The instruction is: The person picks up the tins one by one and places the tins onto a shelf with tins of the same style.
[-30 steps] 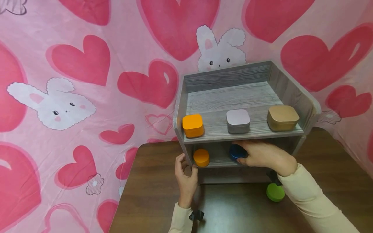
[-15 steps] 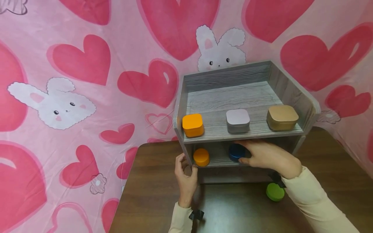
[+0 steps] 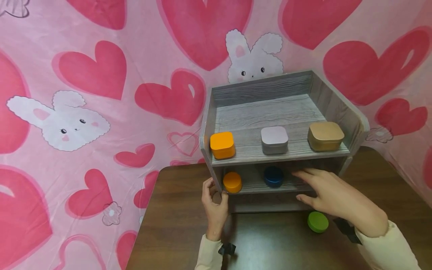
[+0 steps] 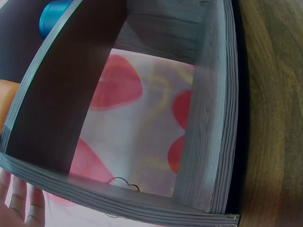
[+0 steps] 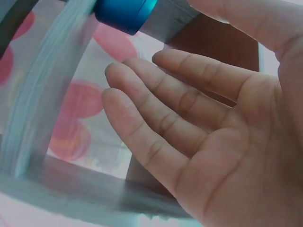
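Observation:
A grey wood-grain shelf (image 3: pixel 266 110) stands on the table. My left hand (image 3: pixel 215 212) holds its left side panel near the lower tier, thumb at the front edge and fingers on the outer side. Just right of that thumb, a round orange tin (image 3: pixel 232 182) sits on the lower tier. Farther along the same tier is a round blue tin (image 3: pixel 273 177). My right hand (image 3: pixel 332 195) is to the right of the blue tin, apart from it and holding nothing. In the right wrist view its fingers (image 5: pixel 156 127) are extended, with the blue tin (image 5: pixel 125 14) beyond them.
Along the top tier's front edge sit a square orange tin (image 3: pixel 222 145), a silver tin (image 3: pixel 274 140) and a gold tin (image 3: pixel 325 136). A round green tin (image 3: pixel 318 222) lies on the brown table (image 3: pixel 175 221), below my right hand. A pink heart-print cloth (image 3: pixel 152 123) hangs behind.
My right hand has let go of the blue tin and drawn back to the right, out of the lower tier. The blue tin stays on the tier. My left hand has not moved.

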{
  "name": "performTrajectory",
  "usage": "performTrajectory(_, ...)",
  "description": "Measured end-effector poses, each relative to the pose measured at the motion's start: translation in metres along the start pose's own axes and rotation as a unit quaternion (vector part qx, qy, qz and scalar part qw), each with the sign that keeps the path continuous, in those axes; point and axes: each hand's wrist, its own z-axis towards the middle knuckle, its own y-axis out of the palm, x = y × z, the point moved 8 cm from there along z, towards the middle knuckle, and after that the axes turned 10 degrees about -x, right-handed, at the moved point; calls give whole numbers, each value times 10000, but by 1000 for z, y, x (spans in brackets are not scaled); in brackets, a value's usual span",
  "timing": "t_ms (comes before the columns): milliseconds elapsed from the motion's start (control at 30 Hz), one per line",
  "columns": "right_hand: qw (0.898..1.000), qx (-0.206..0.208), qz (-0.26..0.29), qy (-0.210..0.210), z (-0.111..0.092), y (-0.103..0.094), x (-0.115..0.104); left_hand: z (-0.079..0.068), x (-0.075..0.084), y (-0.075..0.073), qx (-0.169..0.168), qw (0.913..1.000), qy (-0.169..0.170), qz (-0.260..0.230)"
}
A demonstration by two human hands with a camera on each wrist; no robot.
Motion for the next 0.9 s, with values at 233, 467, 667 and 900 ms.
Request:
performTrajectory(233,9998,-50,39,187,-21,16,12,0,0,1,-8,10000,-4,21)
performTrajectory(467,9997,44,63,232,-34,39,30,-1,1,1,-20,10000,-36,26)
performTrajectory(667,9995,105,172,243,-46,58,44,-1,0,1,8,10000,-5,0)
performTrajectory(900,9984,-189,366,377,-51,91,58,0,1,0,28,10000,-12,-9)
